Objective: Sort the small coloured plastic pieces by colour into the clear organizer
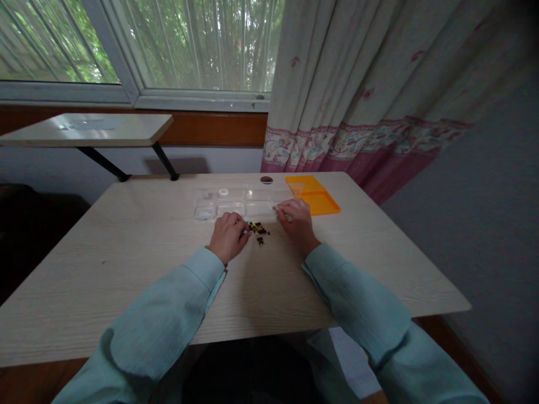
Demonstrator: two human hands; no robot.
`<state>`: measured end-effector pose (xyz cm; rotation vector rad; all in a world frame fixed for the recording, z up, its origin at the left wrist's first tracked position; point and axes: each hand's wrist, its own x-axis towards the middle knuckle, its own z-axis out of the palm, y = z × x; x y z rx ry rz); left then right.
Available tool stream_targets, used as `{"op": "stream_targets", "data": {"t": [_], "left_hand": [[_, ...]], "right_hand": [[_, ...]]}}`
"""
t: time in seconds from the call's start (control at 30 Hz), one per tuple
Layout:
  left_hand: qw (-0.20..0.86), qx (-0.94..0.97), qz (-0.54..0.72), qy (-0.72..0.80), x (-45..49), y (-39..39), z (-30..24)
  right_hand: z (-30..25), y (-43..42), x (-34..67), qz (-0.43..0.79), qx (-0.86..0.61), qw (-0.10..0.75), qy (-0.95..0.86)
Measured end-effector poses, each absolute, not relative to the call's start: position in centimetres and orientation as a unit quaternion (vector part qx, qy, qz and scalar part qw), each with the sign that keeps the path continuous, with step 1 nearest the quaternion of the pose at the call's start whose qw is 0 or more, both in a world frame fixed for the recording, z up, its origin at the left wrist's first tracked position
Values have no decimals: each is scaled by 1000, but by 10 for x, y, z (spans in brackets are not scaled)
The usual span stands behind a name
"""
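The small dark and yellow pieces (259, 228) lie on the surface (143, 269), just right of the left hand (229, 234), which is nearer. The right hand (296, 219) is beside the clear tray (259, 209). Each grip looks narrow; whether holding something, I cannot tell.

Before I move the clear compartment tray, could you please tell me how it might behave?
The clear compartment tray looks like thin plastic, so it is probably light and may flex slightly. Lying low and flat on the table, it seems unlikely to tip.
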<state>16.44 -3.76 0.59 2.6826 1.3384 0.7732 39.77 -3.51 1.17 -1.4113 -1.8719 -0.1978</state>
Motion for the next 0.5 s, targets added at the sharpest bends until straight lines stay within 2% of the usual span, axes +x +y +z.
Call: {"op": "stream_targets", "data": {"t": [0.5], "left_hand": [[40,866,256,427,166,-36,4]], "right_hand": [[10,-35,399,-77,-550,386,-737]]}}
